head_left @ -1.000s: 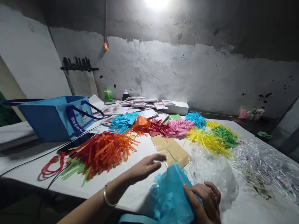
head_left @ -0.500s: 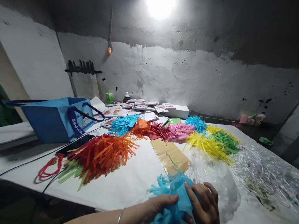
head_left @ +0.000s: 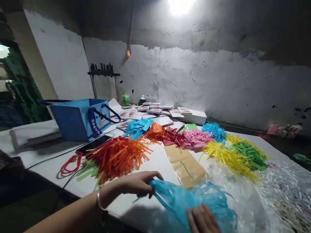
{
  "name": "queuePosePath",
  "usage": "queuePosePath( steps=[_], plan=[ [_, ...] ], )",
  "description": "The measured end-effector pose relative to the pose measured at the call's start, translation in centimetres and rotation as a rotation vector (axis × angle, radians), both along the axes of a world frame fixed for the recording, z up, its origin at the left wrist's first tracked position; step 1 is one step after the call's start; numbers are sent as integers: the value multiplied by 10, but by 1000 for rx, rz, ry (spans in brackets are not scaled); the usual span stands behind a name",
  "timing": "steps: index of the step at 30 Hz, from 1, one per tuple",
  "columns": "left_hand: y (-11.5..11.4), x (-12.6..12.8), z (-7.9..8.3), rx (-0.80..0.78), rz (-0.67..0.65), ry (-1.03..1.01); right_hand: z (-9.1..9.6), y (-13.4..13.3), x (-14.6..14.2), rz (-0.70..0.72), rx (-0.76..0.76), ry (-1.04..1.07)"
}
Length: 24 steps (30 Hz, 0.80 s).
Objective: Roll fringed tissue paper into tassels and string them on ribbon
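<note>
Left hand (head_left: 141,183) is closed on the narrow left end of a blue paper tassel (head_left: 178,195), the gathered paper being pinched between thumb and fingers. By the right hand (head_left: 203,218) the tassel is met from the near side, with the fingers laid across its middle; whether it is grasped there or only pressed cannot be told, since the thumb and palm are hidden.

The tassel is held above the near edge of the white table (head_left: 157,165), at the lower centre of the view. Its long axis runs crosswise — from the left hand at the gathered end, to the right and slightly toward the wearer, where the strips fan out loosely. The gathered end is thus within the left hand, while the loose strips are nearer to the right hand and spread past its fingers.

Just beyond the tassel a brown sheet (head_left: 178,161) is seen, with a thin green strip (head_left: 187,170) lying on it. Crumpled clear plastic (head_left: 250,202) is placed to the right, and an orange-red tassel (head_left: 121,155) lies beyond the left forearm.
</note>
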State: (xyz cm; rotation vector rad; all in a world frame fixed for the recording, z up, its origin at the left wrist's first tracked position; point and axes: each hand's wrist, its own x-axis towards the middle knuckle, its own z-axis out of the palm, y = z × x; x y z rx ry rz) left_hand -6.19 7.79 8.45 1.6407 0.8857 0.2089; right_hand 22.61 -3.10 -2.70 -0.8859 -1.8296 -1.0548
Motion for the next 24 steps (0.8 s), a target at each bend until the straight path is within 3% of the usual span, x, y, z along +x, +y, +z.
queuePosePath(
  steps=[4, 5, 7, 9, 11, 16, 19, 24],
  plan=[
    [-1, -31, -10, 640, 146, 154, -30, 8, -45, 131, -244, 73],
    [-7, -30, -14, 763, 145, 137, -32, 6, -48, 128, -283, 83],
    [-23, -19, -25, 913, 14, 92, -29, 2, -46, 119, -354, 74],
    [-39, -2, -41, 976, -199, 77, -24, -3, -37, 128, -423, 42],
    [-51, 14, -61, 1017, -324, 98, -16, -9, -25, 132, -475, 7],
    [-56, 27, -99, 1151, -226, 27, 8, -21, -9, 106, -521, -105],
    [-58, 26, -102, 1146, -165, -29, 16, -23, -26, 110, -516, -87],
    [-64, 22, -92, 1068, -167, -42, 4, -20, -52, 130, -606, 182]
  ],
)
